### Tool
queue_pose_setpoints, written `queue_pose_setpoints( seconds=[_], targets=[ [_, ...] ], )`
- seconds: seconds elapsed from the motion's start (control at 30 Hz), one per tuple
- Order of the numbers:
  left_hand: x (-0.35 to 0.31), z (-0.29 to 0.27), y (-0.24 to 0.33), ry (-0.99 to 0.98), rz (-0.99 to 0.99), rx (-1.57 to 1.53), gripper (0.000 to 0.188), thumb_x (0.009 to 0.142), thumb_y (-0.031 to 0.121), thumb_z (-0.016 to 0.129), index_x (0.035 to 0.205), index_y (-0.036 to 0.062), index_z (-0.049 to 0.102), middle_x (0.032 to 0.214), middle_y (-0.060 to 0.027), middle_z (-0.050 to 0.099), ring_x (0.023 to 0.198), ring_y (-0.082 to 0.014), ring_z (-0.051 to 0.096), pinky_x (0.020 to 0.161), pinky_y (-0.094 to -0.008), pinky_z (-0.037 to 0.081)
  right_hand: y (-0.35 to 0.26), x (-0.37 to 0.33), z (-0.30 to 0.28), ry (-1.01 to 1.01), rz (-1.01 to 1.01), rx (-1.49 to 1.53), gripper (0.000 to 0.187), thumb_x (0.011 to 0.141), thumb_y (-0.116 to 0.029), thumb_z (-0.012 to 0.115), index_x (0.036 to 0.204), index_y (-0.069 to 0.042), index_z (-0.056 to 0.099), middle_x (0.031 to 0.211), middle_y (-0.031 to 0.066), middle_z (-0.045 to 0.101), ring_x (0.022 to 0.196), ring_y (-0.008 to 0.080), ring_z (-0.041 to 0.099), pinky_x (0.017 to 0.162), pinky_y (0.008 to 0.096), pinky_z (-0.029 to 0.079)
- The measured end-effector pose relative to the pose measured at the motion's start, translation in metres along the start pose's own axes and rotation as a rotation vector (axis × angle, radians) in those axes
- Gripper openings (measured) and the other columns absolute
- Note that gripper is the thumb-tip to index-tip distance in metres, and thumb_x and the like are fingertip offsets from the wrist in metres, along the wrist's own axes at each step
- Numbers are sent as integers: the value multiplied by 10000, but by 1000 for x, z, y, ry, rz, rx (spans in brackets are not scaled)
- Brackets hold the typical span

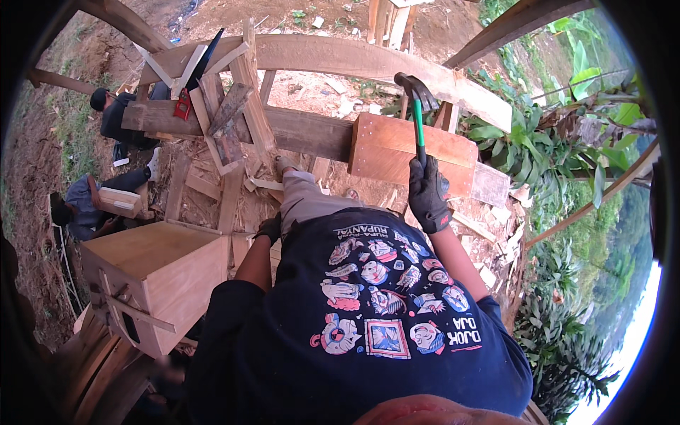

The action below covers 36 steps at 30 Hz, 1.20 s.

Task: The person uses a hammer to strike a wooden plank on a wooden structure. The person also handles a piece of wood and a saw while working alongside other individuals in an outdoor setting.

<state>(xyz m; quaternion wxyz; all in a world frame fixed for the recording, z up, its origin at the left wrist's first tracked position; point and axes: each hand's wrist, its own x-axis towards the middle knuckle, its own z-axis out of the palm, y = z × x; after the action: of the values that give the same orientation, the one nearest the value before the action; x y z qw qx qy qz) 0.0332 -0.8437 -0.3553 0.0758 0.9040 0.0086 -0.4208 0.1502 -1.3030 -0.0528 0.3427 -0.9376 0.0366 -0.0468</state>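
A hand saw (193, 83) with a red handle lies across the stacked grey planks (227, 117) at the upper left. Below them, a pale wooden box (159, 273) stands open-sided, with thin slats nailed across its near face. Offcuts and wood chips (205, 188) litter the ground around it. At the far left two people sit low on the dirt; one wears a dark cap (99, 98), the other holds a small pale box (120, 202). A long curved beam (340, 57) runs across the top. Leafy green plants (559, 142) crowd the right side, sloping away downhill.
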Motion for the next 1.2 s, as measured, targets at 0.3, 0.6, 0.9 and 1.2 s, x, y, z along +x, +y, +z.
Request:
queue_pose_setpoints(
  seconds=[0.3, 0.6, 0.9, 1.2],
  targets=[
    [31, 28, -28, 17, 59, 35, 963, 839, 186, 760, 1640, 75, 237, 1150, -237, 731, 1031, -389, 735, 876, -502, 591, 30, -4, 2, -248, 32, -144, 354, 1076, -376, 519, 999, -44, 613, 788, 245, 675, 742, 483, 662, 667, 580, 495],
    [-7, -11, -6, -19, 31, 2, 510, 1054, 271, 438, 1538, 111, 434, 1278, -261, 682, 1172, -426, 682, 968, -534, 543, 83, -60, 27, -579, 29, -268, 354, 1075, -406, 505, 1051, -60, 575, 754, 231, 664, 730, 464, 661, 665, 573, 483],
    [13, 6, -20, -60, -44, -88, 545, 1065, 470, 393, 1476, 145, 539, 1346, -266, 650, 1262, -445, 629, 1041, -567, 497, 28, -52, -25, -149, -126, 45, 280, 1066, -327, 550, 1120, -60, 617, 855, 191, 653, 726, 422, 660, 630, 526, 479],
    [-14, -68, 35, 217, -410, -346, 721, 891, 585, 600, 1461, 145, 571, 1410, -205, 638, 1315, -416, 595, 1110, -519, 463, 51, -53, 11, -433, 88, -214, 392, 1077, -426, 505, 1099, -50, 613, 891, 266, 688, 845, 483, 668, 725, 558, 502]
  ],
)
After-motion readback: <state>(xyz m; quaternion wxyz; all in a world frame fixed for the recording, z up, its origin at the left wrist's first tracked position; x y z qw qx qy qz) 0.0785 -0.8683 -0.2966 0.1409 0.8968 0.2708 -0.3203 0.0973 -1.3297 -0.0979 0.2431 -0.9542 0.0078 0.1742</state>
